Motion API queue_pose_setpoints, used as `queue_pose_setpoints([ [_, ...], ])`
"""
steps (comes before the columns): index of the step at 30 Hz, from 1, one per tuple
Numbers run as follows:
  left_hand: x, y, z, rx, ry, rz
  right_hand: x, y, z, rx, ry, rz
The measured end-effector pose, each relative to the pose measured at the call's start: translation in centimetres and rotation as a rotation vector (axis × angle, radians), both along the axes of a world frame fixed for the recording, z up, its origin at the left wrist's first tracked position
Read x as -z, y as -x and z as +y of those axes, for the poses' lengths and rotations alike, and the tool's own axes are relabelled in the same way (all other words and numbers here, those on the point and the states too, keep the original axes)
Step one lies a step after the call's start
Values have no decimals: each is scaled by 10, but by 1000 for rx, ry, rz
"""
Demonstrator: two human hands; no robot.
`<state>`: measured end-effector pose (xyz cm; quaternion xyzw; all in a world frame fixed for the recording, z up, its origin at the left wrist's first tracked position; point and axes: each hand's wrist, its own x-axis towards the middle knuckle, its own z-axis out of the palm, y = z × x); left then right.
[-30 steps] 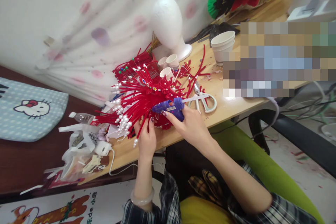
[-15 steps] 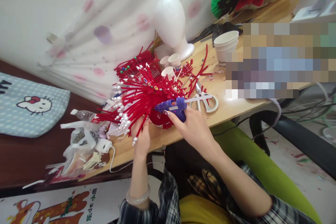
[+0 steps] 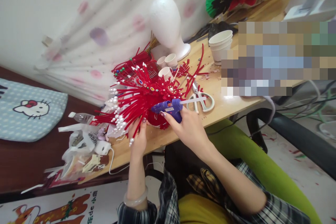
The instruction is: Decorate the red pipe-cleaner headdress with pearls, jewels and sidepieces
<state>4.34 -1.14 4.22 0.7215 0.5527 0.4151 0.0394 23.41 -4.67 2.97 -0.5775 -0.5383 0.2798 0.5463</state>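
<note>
My right hand (image 3: 187, 122) is closed around a blue glue gun (image 3: 168, 109) with a pale glue stick jutting from its back. The gun's nozzle end points left into a red headdress (image 3: 133, 101) made of fuzzy stems, with white pearls along its tips and coloured gems across its top. At its near side my left hand (image 3: 139, 134) pinches one of the red stems, which has a pearl at its lower end. Part of the left fingers is hidden behind the stems.
White-handled scissors (image 3: 207, 102) lie to the right of the headdress. Behind stand small paper cups (image 3: 165, 73), a red basket (image 3: 151, 71) and a white foam head (image 3: 168, 24). Stacked white tubs (image 3: 220, 47) are farther right. A plastic bottle (image 3: 81, 117) and bags (image 3: 76, 147) crowd the left edge.
The whole view has shifted slightly, so things appear a little farther left. Both hands keep their hold on the glue gun and the red stem.
</note>
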Motion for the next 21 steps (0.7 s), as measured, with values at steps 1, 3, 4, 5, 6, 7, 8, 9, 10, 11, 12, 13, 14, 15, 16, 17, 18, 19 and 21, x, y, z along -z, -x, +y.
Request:
queue_pose_setpoints([
  [1, 1, 1, 0, -1, -2, 1, 0, 0, 0, 5, 2, 7],
  [3, 3, 2, 1, 2, 0, 0, 0, 0, 1, 8, 7, 12],
  [4, 3, 2, 1, 5, 1, -1, 0, 1, 2, 4, 6, 11],
  [5, 4, 2, 1, 9, 2, -2, 0, 2, 2, -6, 4, 12],
  [6, 5, 2, 1, 11, -2, -2, -1, 2, 2, -17, 0, 15],
  [7, 6, 2, 1, 13, -9, 0, -2, 3, 2, -26, -6, 12],
  [8, 6, 2, 1, 13, -19, 4, -3, 4, 2, -33, -12, 2],
  [9, 7, 2, 1, 12, -27, 8, -4, 5, 1, -38, -19, -18],
  [10, 7, 3, 1, 13, -31, 12, -4, 5, 1, -39, -23, -44],
  [11, 7, 3, 1, 13, -30, 16, -5, 5, 0, -33, -24, -72],
  [12, 6, 3, 1, 13, -23, 18, -5, 5, 0, -27, -23, -92],
  [13, 6, 3, 1, 13, -15, 17, -4, 4, -1, -24, -18, -99],
  [14, 6, 3, 1, 11, -10, 15, -3, 3, -1, -23, -12, -95],
  [15, 5, 3, 1, 9, -7, 12, -2, 2, -1, -26, -7, -84],
  [16, 5, 3, 1, 6, -7, 8, 0, 1, -2, -32, -5, -70],
  [17, 4, 3, 1, 3, -8, 3, 1, 1, -2, -42, -8, -57],
  [18, 4, 3, 1, 3, -7, 0, 3, 0, -2, -52, -16, -43],
  [19, 4, 3, 1, 5, -5, -3, 5, 1, -2, -59, -26, -30],
  [21, 4, 3, 2, 9, 7, -2, 7, 2, -1, -65, -45, -4],
])
